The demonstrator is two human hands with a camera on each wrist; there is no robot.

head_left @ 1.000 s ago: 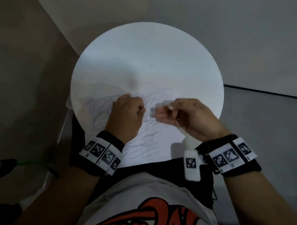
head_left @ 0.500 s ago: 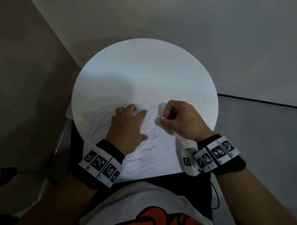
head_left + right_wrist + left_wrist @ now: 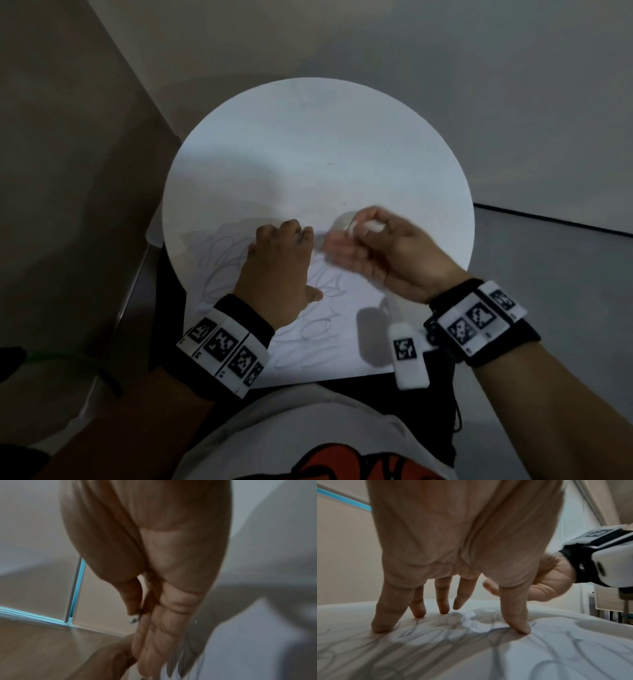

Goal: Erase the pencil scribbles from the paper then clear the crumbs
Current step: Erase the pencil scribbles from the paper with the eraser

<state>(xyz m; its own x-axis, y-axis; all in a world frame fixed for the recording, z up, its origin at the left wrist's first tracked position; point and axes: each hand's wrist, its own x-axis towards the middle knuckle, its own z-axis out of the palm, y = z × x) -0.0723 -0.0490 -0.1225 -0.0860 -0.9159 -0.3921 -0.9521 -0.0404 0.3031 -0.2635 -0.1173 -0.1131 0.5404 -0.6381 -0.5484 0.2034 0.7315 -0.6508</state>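
A white sheet of paper [image 3: 346, 346] with grey pencil scribbles [image 3: 318, 329] lies on the near half of a round white table [image 3: 325, 137]. My left hand [image 3: 281, 260] presses on the paper with spread, straight fingers [image 3: 520, 627], whose tips rest on the scribbled sheet [image 3: 488, 655]. To its right, my right hand [image 3: 376, 246] is blurred just over the paper's far part and pinches a small white eraser [image 3: 371, 226]. In the right wrist view the curled right hand [image 3: 145, 615] shows a bit of the eraser [image 3: 134, 619] at the thumb tip.
The paper's near edge overhangs the table toward my lap and white shirt [image 3: 308, 428]. A white tagged unit [image 3: 409, 356] hangs by my right wrist. Grey floor lies to the right, a beige wall to the left, and a green cable [image 3: 51, 356] on the floor at the left.
My right hand with the eraser rubbed down onto the scribbles, then swept back up and to the right. The left hand stayed on the paper. The head view tilted.
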